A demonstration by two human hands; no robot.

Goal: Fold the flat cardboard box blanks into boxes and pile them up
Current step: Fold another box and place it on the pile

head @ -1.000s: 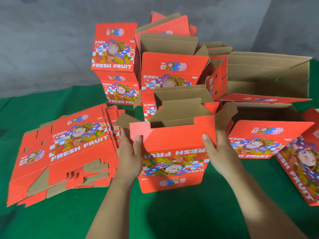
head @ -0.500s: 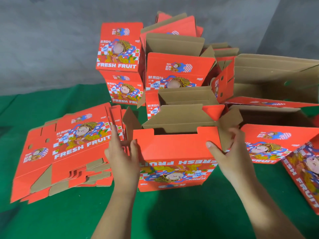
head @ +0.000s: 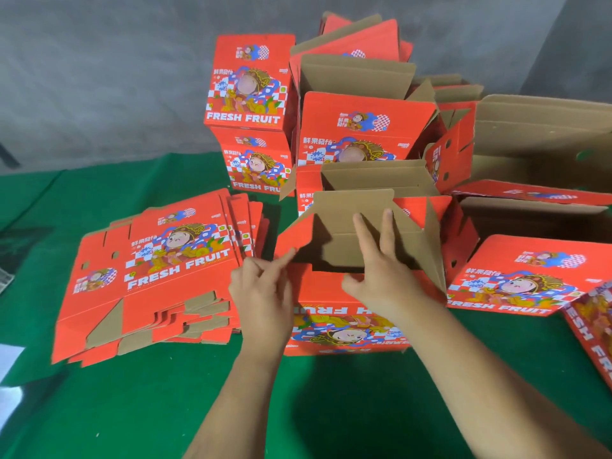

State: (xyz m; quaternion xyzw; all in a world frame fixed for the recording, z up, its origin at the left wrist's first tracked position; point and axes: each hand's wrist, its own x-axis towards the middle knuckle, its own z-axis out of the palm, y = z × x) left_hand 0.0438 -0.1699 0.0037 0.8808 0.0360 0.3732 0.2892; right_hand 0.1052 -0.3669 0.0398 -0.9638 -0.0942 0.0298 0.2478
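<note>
On a green cloth-covered table (head: 139,409), directly in front of the person, stands a half-assembled red box (head: 347,313), printed with a cartoon figure and "FRESH FRUIT" upside down toward the viewer. Its top flaps are partly folded, showing plain brown cardboard inside. The left hand (head: 261,293) pinches the corner of the box's left red flap (head: 291,240) between thumb and forefinger, the other fingers curled. The right hand (head: 387,276) lies open on the brown inner flap (head: 351,220), fingers spread and pressing flat against it.

Just left of the box, a stack of flat box blanks (head: 149,273) lies fanned on the cloth, printed side up, brown tabs showing along its near edge. Behind the box rises a pile of folded boxes (head: 361,127), several with flaps standing open; at the pile's left, two closed boxes (head: 248,120) sit one on top of the other. To the right, more open boxes (head: 536,279) lie on their sides, their brown interiors facing the camera. A grey wall (head: 99,67) runs behind the table.
</note>
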